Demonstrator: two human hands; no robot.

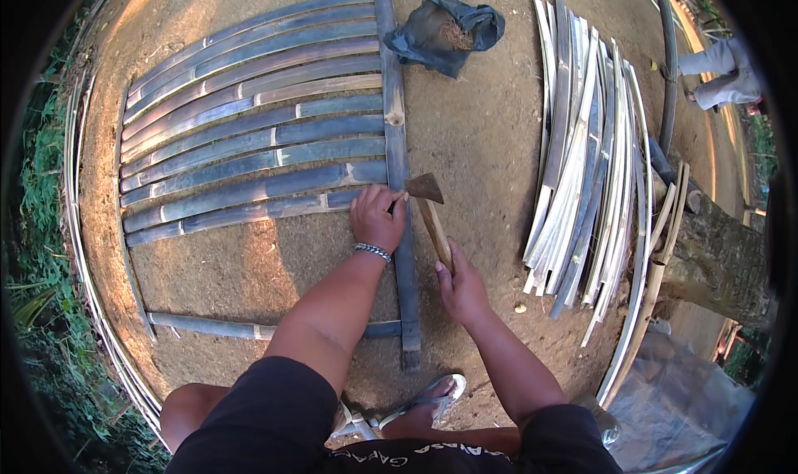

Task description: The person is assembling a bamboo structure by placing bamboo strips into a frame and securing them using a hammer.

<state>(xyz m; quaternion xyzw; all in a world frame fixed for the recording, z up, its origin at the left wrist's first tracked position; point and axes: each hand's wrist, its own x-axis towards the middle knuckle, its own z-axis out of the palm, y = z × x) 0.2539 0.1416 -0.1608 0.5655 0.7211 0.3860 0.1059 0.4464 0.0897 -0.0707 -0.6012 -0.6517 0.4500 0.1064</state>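
At the bamboo rail (394,88), the left hand (378,216) is curled over the end of the nearest slat (283,208); whether it pinches anything small cannot be told. The right hand (462,289) is closed around the handle of a hatchet (431,225), its head just beside the left thumb. Hazard: a misdirected stroke could hit that thumb; excess force could split the slat. Count: one hatchet; roughly eleven closely set slats; one crosspiece (220,326) nearer the feet; one dark plastic bag (416,42); split strips (573,183), piled rightward, overlapping beyond counting.
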